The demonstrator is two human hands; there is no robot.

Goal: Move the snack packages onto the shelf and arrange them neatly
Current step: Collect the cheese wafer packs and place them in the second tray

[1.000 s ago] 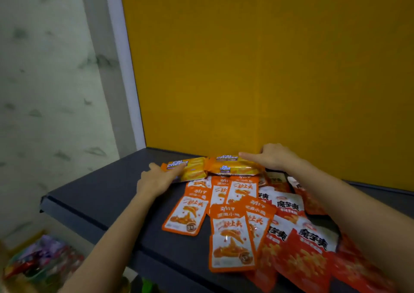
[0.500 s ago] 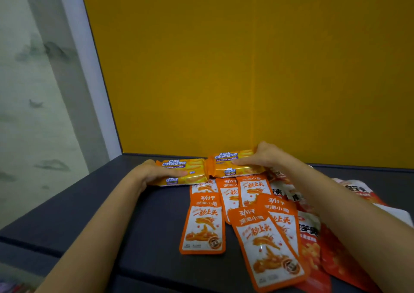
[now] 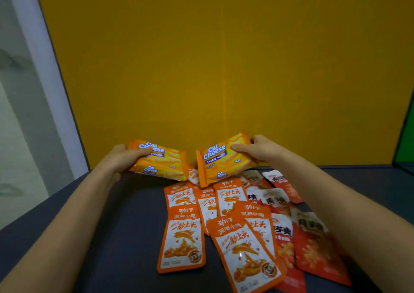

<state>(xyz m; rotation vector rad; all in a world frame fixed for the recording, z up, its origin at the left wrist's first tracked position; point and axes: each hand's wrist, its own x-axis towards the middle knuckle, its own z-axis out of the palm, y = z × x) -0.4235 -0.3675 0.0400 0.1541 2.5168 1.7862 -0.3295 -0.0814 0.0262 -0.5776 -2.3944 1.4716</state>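
1. Orange pouches (image 3: pixel 244 254) and red pouches (image 3: pixel 313 248) are lying overlapped on the dark shelf (image 3: pixel 112 236); they are best being left undisturbed.
2. The left Cal Cheese wafer pack (image 3: pixel 163 163) is being clasped by the left grip (image 3: pixel 118 160) and the right Cal Cheese wafer pack (image 3: pixel 221 160) by the right grip (image 3: pixel 262 150), both tilted.
3. Both should be being levelled, edges aligned, against the yellow back panel (image 3: pixel 224 68).

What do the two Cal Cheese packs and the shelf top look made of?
Cal Cheese packs: seemingly thin printed plastic film, glossy, with flat sealed end seams. Shelf top: dark, matte, smooth; laminate or painted board, cannot tell.
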